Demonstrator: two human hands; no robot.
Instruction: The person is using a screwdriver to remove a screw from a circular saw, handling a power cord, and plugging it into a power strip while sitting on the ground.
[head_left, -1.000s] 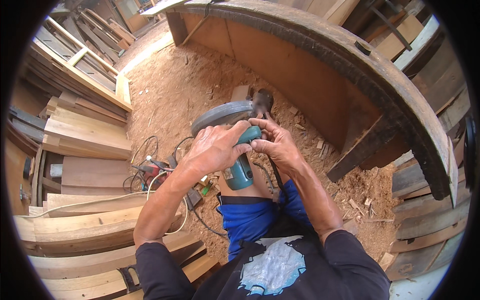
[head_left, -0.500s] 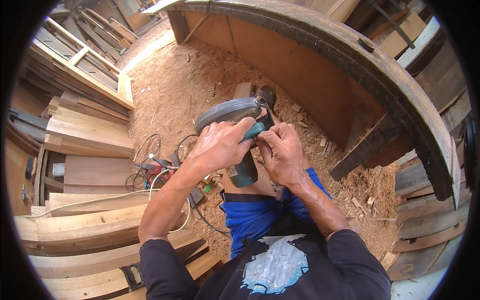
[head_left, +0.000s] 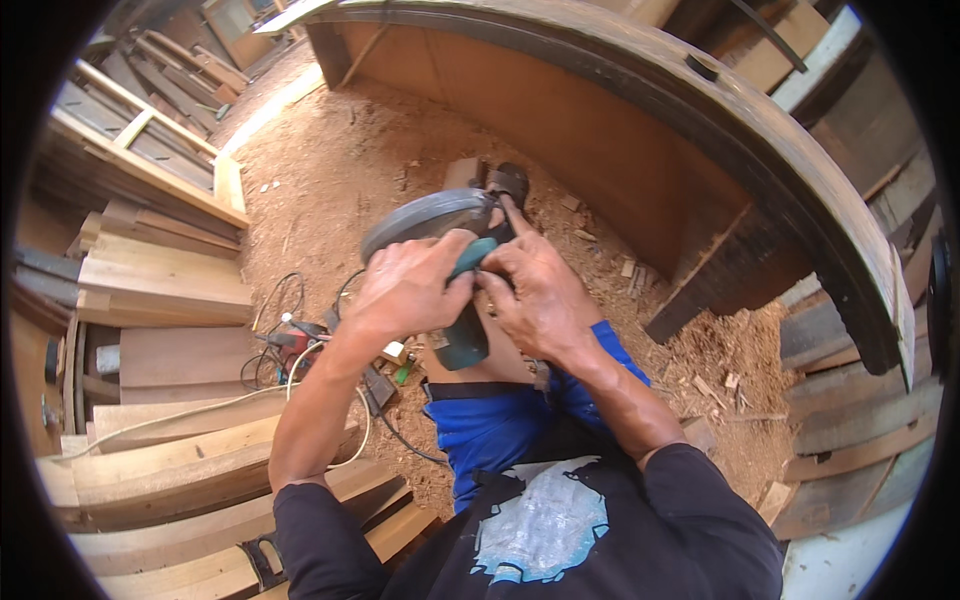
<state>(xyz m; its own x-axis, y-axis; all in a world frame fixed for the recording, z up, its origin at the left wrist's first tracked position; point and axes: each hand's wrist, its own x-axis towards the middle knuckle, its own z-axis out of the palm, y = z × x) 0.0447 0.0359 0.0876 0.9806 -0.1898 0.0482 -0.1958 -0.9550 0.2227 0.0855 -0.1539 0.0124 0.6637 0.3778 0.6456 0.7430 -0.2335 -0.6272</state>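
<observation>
One green power tool (head_left: 462, 345) on my feed, held above the sawdust (head_left: 330, 170), left hand (head_left: 400, 285) wrapped round its handle (head_left: 472, 255), right hand (head_left: 540, 285) just poked its index finger (head_left: 519, 220) toward the guard (head_left: 410, 222), other fingers' grip unclear, so I reckon attention's shifted up there.

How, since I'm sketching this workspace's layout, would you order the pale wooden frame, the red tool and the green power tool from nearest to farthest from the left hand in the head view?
From the left hand:
1. Green power tool: in its grasp.
2. Red tool: to its left, among cords.
3. Pale wooden frame: beyond, upper left.
</observation>
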